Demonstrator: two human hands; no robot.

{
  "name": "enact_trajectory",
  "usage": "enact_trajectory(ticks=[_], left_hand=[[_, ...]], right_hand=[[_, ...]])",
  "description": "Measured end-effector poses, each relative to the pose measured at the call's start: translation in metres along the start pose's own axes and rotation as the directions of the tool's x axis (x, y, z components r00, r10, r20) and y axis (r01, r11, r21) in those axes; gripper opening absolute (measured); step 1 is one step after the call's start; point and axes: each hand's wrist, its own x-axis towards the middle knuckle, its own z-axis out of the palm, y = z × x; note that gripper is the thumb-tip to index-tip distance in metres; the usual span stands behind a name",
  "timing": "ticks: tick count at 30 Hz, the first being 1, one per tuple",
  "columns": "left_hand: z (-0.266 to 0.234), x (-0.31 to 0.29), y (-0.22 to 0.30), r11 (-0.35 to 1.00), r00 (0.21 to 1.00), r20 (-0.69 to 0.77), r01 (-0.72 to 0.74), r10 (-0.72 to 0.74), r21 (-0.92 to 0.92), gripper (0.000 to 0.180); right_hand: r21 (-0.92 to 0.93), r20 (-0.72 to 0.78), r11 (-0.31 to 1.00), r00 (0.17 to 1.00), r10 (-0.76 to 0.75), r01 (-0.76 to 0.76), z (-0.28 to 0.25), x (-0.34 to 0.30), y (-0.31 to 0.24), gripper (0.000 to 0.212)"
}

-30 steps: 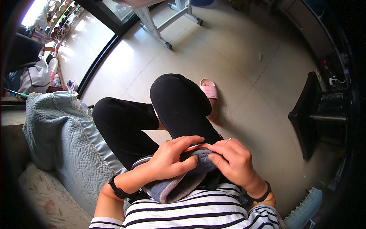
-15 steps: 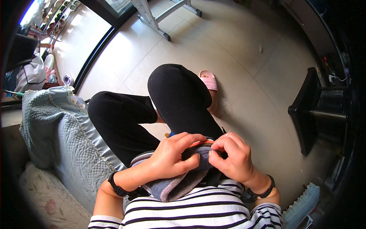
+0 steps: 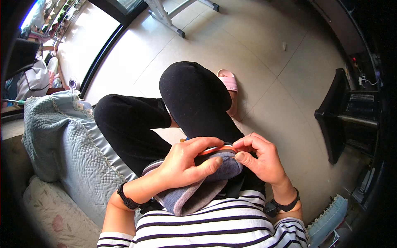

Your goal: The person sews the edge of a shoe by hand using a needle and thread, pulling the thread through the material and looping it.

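Observation:
A soft grey woollen piece, shaped like a slipper with an orange, white and dark striped edge, rests on my lap. My left hand grips it from the left, fingers along the striped edge and thumb over the grey fabric. At the right end of that edge, my right hand has its thumb and forefinger bent in on the piece. A thin strand or needle seems to show beside the right thumb, too fine to make out. Part of the grey piece folds down under my left wrist.
A pale blue quilted cover lies over the seat at my left, beside a flowered cushion. On the right stands a black stand. My foot wears a pink slide sandal. Grey metal legs stand on the tiled floor ahead.
My right hand has turned and its fingers have straightened somewhat along the edge. The white sliver seen above it earlier no longer shows. My left thumb has shifted slightly up and right.

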Motion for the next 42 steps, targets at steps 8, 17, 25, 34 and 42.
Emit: enact_trajectory(ticks=[8,17,25,34,42], left_hand=[[0.001,-0.001,0.003,0.988,0.999,0.001,0.045,-0.046,0.146,0.042],[-0.008,0.019,0.02,0.944,0.958,0.118,0.23,-0.262,0.235,0.053],[-0.04,0.004,-0.001,0.825,0.955,0.008,0.262,-0.298,-0.501,0.043],[-0.05,0.0,0.008,0.73,0.904,-0.404,-0.18,-0.142,-0.66,0.045],[-0.045,-0.026,-0.022,0.657,0.938,-0.338,-0.211,-0.072,-0.724,0.075]], right_hand=[[-0.207,-0.139,0.978,0.988,-0.063,0.034,0.002,0.004,0.003,0.018],[-0.251,-0.191,0.968,0.981,-0.022,-0.027,-0.035,-0.005,-0.016,0.03],[-0.331,-0.308,0.941,0.936,-0.173,0.065,-0.038,-0.001,-0.026,0.023],[-0.014,-0.099,0.981,0.976,-0.192,0.191,0.021,0.02,-0.032,0.035],[0.056,-0.02,0.969,0.97,-0.241,0.242,0.045,0.041,-0.031,0.039]])
